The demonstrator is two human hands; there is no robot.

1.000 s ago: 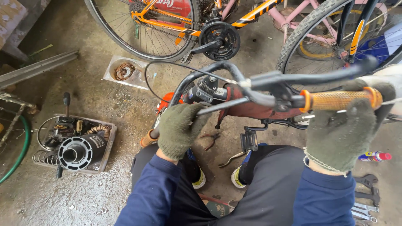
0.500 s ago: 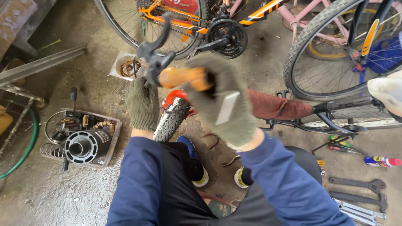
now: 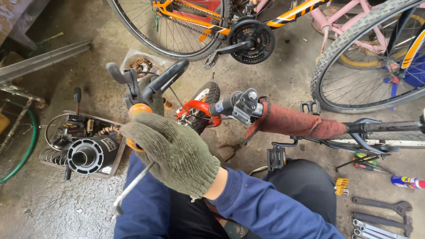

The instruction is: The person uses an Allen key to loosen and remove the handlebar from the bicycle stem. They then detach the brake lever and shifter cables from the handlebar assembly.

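Right hand (image 3: 177, 152), gloved, is wrapped around the orange grip (image 3: 135, 113) at lower centre, with a hex key (image 3: 130, 188) poking out underneath, probably pinched in the same fist. Left hand (image 3: 155, 99) is mostly hidden behind it, so I can't tell its grip. The handlebar (image 3: 152, 82) sits turned toward the camera, brake lever (image 3: 172, 73) up. Beyond it, the small front wheel (image 3: 203, 104), then the parts tray (image 3: 113, 163) at left.
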